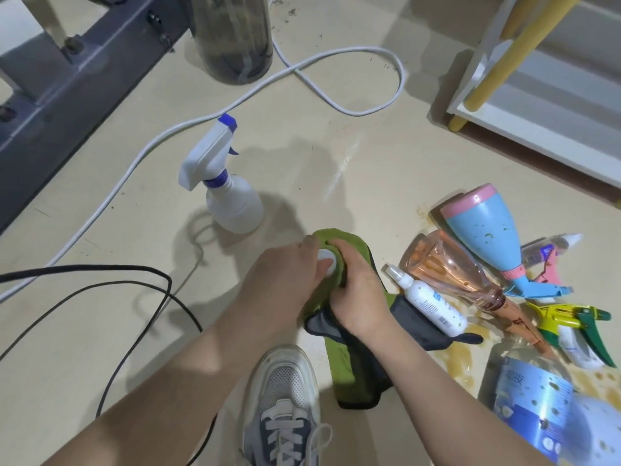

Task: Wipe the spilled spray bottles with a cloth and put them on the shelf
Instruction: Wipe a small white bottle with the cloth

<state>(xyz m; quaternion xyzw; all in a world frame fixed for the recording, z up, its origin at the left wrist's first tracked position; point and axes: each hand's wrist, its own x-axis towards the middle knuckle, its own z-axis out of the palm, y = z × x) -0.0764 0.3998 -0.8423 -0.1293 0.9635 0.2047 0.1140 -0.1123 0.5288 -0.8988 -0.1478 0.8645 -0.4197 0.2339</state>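
My left hand (285, 274) grips a small white bottle (327, 262), of which only the round end shows. My right hand (358, 290) wraps the green and grey cloth (342, 361) around it; the cloth's loose end hangs to the floor. A white spray bottle with a blue trigger (232, 200) stands upright on the floor to the left. On the right, in a brown spill (457, 361), lie a white mist bottle (426, 299), a clear pink bottle (447, 264), a blue and pink bottle (484, 227), a green and yellow trigger bottle (578, 322) and a blue-labelled bottle (534, 395).
A white shelf with yellow legs (524, 105) stands at the top right. A white cable (302, 75) and black cables (134, 297) cross the floor. A grey container (233, 38) and a dark metal frame (67, 89) are at the back left. My shoe (285, 398) is below.
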